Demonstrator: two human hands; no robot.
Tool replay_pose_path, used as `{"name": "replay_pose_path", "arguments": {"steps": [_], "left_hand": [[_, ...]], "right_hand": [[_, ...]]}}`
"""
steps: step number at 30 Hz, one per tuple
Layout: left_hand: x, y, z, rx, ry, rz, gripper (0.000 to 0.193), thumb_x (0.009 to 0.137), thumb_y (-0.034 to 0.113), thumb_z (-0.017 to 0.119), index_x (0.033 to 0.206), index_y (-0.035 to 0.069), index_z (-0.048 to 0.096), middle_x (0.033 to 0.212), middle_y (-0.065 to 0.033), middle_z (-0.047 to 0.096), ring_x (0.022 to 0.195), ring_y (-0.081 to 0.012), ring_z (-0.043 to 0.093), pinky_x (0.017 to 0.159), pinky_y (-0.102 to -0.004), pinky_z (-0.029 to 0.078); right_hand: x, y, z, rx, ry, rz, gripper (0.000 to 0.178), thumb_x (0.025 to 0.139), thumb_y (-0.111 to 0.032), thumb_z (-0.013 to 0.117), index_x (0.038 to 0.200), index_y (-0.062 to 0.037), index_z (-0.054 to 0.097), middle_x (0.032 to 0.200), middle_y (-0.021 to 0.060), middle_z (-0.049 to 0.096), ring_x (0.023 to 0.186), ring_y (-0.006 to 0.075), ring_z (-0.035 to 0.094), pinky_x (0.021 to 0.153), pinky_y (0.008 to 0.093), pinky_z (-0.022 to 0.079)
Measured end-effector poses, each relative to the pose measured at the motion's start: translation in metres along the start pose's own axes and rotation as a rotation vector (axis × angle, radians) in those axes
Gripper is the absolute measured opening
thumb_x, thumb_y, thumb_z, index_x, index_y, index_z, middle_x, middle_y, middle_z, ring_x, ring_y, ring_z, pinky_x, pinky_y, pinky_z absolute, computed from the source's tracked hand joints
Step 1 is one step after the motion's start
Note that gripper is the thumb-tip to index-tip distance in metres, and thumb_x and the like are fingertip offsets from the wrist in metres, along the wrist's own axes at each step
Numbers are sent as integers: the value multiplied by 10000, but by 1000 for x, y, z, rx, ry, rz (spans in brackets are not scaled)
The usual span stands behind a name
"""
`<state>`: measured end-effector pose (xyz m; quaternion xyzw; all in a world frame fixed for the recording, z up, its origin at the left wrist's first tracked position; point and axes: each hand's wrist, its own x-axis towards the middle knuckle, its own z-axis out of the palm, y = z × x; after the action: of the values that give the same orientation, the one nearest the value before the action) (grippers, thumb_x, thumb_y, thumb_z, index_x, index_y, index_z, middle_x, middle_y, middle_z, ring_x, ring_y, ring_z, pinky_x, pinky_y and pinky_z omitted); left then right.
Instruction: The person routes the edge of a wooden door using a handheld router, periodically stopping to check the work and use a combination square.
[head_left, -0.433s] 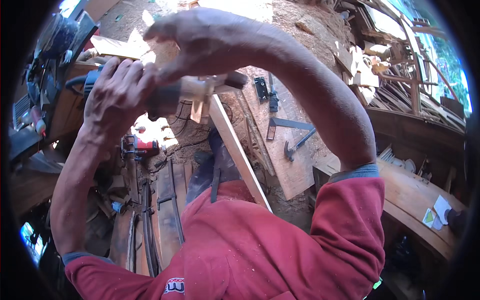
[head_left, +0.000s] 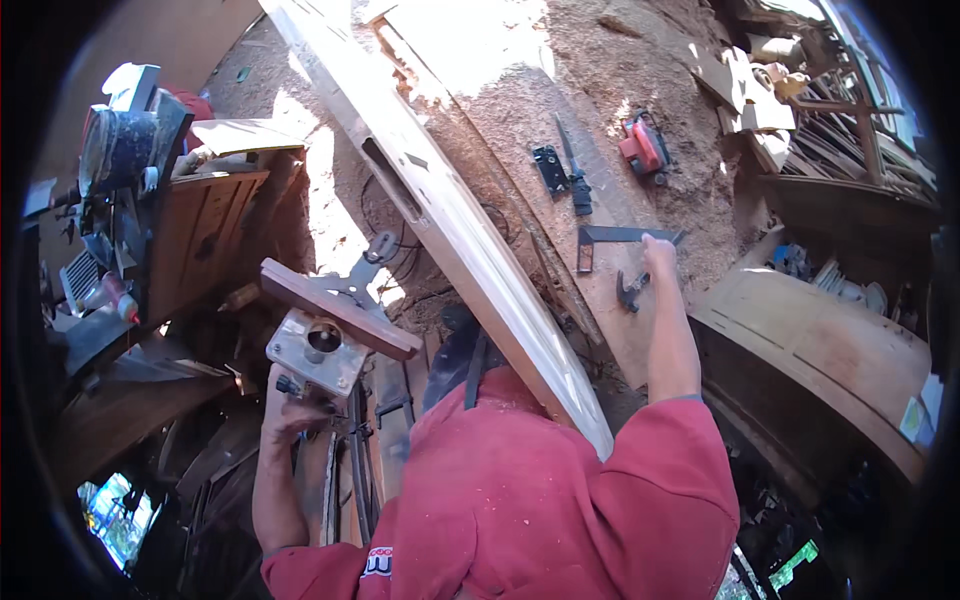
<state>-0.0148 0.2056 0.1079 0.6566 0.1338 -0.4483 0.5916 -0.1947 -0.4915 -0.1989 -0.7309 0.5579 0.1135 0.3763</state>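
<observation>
My left hand [head_left: 288, 405] is closed around the body of a router [head_left: 310, 350], whose base plate with a round hole faces up. A dark wooden fence strip [head_left: 340, 308] is fixed along the router's base. The hand's fingers are partly hidden under the plate. Out to the right, my right hand [head_left: 658, 254] is closed on the handle of a claw hammer [head_left: 630, 291] lying on a board. A try square [head_left: 625, 234] lies beside that hand, one end of its blade showing past the fingers.
A long pale beam [head_left: 470, 255] with a slot cut in it runs diagonally before me. A chisel [head_left: 572, 165], a black block-shaped part [head_left: 549, 170] and a red power tool [head_left: 645, 147] lie beyond. A workbench [head_left: 810, 330] stands right; cluttered machinery [head_left: 120, 150] stands left.
Both hands were together at the router, up in front. The left hand has lowered and turned it over, and the right hand has left it and reached right to the hammer.
</observation>
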Motion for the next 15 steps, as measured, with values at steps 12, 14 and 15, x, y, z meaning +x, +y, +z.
{"name": "replay_pose_path", "arguments": {"steps": [12, 14, 15], "left_hand": [[-52, 13, 52, 165, 273, 85, 853, 551, 265, 975, 1248, 23, 547, 1061, -53, 679, 958, -157, 649, 858, -326, 542], [-30, 2, 47, 60, 166, 165, 901, 530, 278, 991, 1265, 14, 542, 1129, -56, 661, 1027, -154, 625, 913, -335, 514], [-25, -8, 41, -11, 112, 177, 905, 532, 255, 986, 1280, 14, 536, 1159, -59, 651, 1057, -157, 612, 941, -335, 497]], "right_hand": [[-16, 112, 171, -284, 23, 360, 565, 833, -415, 644, 1056, 103, 677, 1155, 292, 653, 1117, 412, 628, 950, 462, 498], [31, 156, 105, -498, 165, 300, 527, 828, -372, 672, 1018, 119, 680, 1096, 269, 681, 1063, 394, 659, 887, 444, 525], [61, 156, 57, -836, 63, 108, 523, 824, -361, 664, 1020, 124, 678, 1092, 274, 680, 1060, 392, 658, 897, 440, 517]]}}
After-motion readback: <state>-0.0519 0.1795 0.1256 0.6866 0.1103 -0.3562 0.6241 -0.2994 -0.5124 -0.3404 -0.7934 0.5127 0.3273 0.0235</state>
